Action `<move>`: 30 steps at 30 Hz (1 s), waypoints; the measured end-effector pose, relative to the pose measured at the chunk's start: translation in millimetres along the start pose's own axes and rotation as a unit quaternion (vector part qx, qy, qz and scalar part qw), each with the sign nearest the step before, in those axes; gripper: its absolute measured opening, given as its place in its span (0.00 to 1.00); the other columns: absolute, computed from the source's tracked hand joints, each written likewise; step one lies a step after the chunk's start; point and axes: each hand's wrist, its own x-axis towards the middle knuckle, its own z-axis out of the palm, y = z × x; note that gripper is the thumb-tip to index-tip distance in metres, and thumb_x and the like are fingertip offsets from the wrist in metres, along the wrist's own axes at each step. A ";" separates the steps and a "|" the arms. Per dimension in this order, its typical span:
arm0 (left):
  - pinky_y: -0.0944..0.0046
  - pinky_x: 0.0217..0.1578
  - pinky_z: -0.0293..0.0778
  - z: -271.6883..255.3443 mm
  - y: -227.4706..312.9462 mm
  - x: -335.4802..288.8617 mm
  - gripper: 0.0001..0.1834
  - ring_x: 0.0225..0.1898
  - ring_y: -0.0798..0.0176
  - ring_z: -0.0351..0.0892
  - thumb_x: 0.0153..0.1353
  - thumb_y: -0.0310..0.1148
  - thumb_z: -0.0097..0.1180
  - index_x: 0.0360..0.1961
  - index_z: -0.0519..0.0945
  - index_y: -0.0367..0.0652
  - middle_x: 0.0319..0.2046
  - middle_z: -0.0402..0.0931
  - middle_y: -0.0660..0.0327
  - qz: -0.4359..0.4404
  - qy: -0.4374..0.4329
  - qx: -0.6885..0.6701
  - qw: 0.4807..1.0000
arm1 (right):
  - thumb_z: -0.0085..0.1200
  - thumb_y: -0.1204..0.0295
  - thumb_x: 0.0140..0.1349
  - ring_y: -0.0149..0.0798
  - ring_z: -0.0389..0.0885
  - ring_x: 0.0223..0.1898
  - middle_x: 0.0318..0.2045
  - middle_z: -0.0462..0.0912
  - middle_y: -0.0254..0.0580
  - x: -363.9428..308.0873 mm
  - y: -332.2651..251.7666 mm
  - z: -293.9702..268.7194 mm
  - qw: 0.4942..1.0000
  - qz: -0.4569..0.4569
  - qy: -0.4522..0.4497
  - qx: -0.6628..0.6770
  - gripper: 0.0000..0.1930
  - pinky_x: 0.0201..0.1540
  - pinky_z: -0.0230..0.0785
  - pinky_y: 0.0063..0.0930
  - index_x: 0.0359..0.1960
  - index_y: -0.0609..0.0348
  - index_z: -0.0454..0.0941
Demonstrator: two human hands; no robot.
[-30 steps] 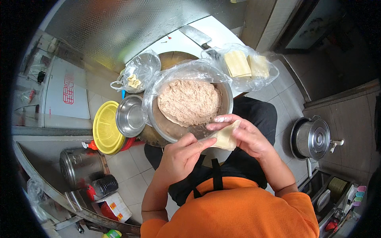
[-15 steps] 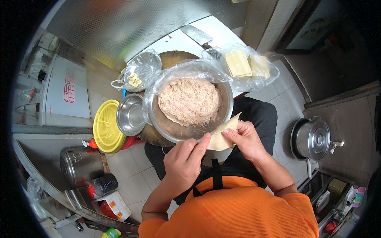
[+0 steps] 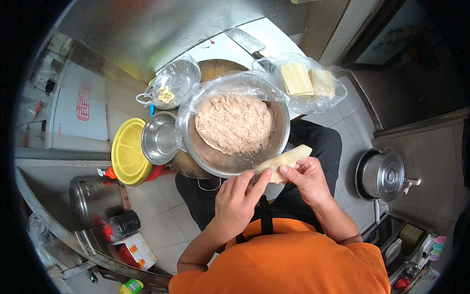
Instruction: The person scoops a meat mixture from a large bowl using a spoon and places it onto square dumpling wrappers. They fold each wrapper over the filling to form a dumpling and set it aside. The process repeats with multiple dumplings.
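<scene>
In front of my lap, my left hand (image 3: pixel 238 199) and my right hand (image 3: pixel 308 180) hold one pale dough wrapper (image 3: pixel 285 159) between them. It is folded over into a narrow roll; whether filling lies inside is hidden. Fingers and thumb of both hands press on its near edge. Just beyond it stands a large steel bowl (image 3: pixel 220 163), holding a big mound of pinkish minced meat (image 3: pixel 236 123). Clear plastic film (image 3: pixel 230 84) drapes over the bowl's far rim. To the right, stacked square wrappers (image 3: pixel 296 79) lie on a clear plastic bag (image 3: pixel 325 105).
Left of the bowl are a small steel bowl (image 3: pixel 160 138), a yellow colander (image 3: pixel 126 152) and a bag with dough scraps (image 3: pixel 166 94). A cleaver (image 3: pixel 245 40) lies on the white tabletop (image 3: pixel 274 32). A lidded pot (image 3: pixel 387 174) stands at right.
The wrapper went from a mostly flat, hanging sheet to a folded, narrow roll. Both hands shifted slightly right, and the left fingers now press along the roll.
</scene>
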 end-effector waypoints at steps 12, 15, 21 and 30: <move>0.72 0.29 0.72 5.2 -23.9 -14.6 0.19 0.27 0.75 0.75 0.65 0.20 0.54 0.57 0.78 0.37 0.31 0.76 0.66 -0.325 -0.130 -0.611 0.710 | 0.54 0.77 0.69 0.31 0.85 0.39 0.41 0.86 0.42 3.9 -13.1 -4.6 0.994 0.029 -0.042 -0.093 0.18 0.40 0.80 0.23 0.60 0.65 0.71; 0.72 0.26 0.68 15.8 -21.3 -19.6 0.18 0.25 0.73 0.71 0.61 0.18 0.56 0.54 0.81 0.38 0.29 0.73 0.64 -0.234 -0.069 -0.461 0.853 | 0.53 0.78 0.69 0.34 0.86 0.40 0.41 0.85 0.45 -3.6 -12.3 -3.8 0.996 0.038 -0.027 -0.079 0.30 0.42 0.81 0.25 0.70 0.62 0.56; 0.70 0.27 0.68 26.8 -16.3 -23.7 0.18 0.25 0.71 0.70 0.59 0.17 0.58 0.51 0.82 0.39 0.28 0.73 0.61 -0.202 -0.028 -0.409 0.890 | 0.56 0.82 0.63 0.38 0.87 0.39 0.38 0.85 0.47 -15.1 -9.4 2.8 0.962 -0.066 -0.007 -0.264 0.41 0.43 0.81 0.29 0.74 0.56 0.46; 0.65 0.32 0.71 -0.3 -20.5 -23.7 0.20 0.29 0.65 0.74 0.60 0.20 0.58 0.54 0.80 0.40 0.28 0.74 0.59 -0.196 -0.135 -0.391 0.889 | 0.67 0.75 0.50 0.43 0.80 0.28 0.26 0.78 0.37 -11.3 -16.0 6.9 0.641 -0.272 -0.111 -0.709 0.12 0.29 0.73 0.34 0.38 0.56 0.83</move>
